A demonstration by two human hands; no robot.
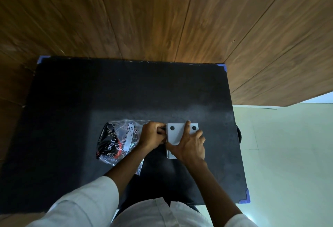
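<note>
A flat silver-white device [175, 134] with two black round feet showing lies upside down on the black table [75, 100]. My right hand [189, 144] rests flat on top of it, fingers spread and straight. My left hand [153, 134] is curled at the device's left edge and pinches something small and dark there; what it is cannot be told. Left of my left hand lies a clear plastic packet [117, 141] with black, red and gold contents and a white label.
The table stands against a wood-panelled wall [162, 19], with blue tape on its corners [246, 197]. Pale floor [288, 154] runs along the table's right side. A dark round object [239, 133] pokes out past the right edge.
</note>
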